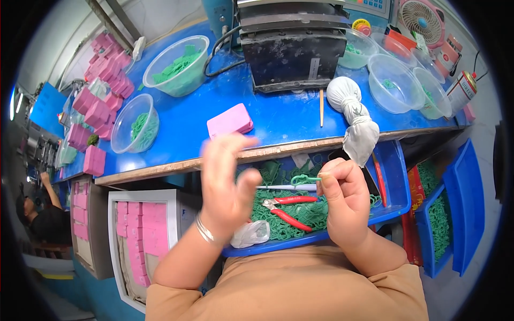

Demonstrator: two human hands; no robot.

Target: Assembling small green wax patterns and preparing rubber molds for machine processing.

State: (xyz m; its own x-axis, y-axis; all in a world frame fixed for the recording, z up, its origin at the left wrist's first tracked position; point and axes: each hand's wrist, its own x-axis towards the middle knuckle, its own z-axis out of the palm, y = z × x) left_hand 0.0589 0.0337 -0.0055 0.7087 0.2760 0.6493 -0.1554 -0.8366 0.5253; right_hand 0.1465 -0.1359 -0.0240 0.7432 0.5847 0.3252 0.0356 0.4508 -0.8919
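Note:
My right hand (345, 198) pinches a small looped green piece (305, 180) between thumb and fingertips, over the blue tray (399, 198). My left hand (225, 184), blurred by motion, is raised to the left of it with thumb and fingers apart and nothing visible in it. Just beneath the green piece runs a slim pale pointed tool (289, 187); whether it lies in the tray or touches my right hand, I cannot tell. Red-handled cutters (292, 214) rest on tangled green pieces (284, 227) in the tray. A pink block (231, 121) lies on the bench beyond my left hand.
On the blue bench (187, 115) stand clear bowls (396, 85) of green bits, a dark machine (297, 53), a tied white cloth bag (353, 109) and a wooden stick (322, 108). Pink blocks (99, 112) pile at left. Blue bins (466, 208) stand right. Another person (45, 219) is far left.

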